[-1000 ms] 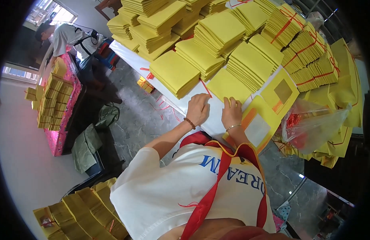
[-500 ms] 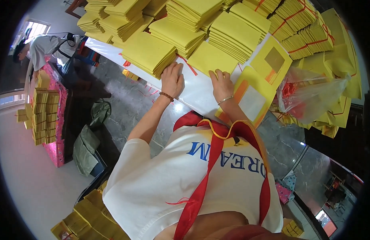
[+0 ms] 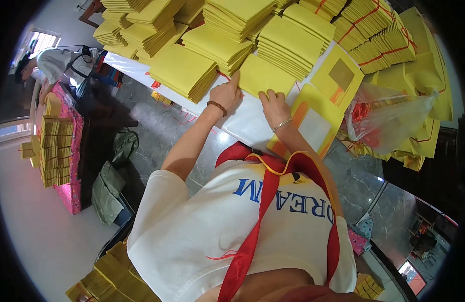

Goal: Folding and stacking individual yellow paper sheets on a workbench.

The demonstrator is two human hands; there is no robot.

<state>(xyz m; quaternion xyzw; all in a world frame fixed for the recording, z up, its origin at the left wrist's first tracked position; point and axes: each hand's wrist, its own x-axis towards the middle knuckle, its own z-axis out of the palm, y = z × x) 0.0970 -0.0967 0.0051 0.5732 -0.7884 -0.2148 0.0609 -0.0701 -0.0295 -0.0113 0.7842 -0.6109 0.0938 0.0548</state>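
Your left hand [image 3: 225, 98] has its index finger extended to the left edge of the folded yellow paper [image 3: 266, 74], the other fingers curled. Your right hand [image 3: 275, 108] rests bent fingertips on its near edge. Whether either thumb pinches the paper, you can't tell from here. The paper lies flat on the white tabletop [image 3: 242, 121], between a left stack [image 3: 183, 70] and a far stack [image 3: 288, 43]. To align it well, you'd best steady the near edge with your right and press lightly along the left, so nothing creases. Room looks tight: both stacks crowd it, and a windowed yellow sheet [image 3: 320, 98] lies near your right hand. Farther right sits a clear plastic bag [image 3: 393, 123].
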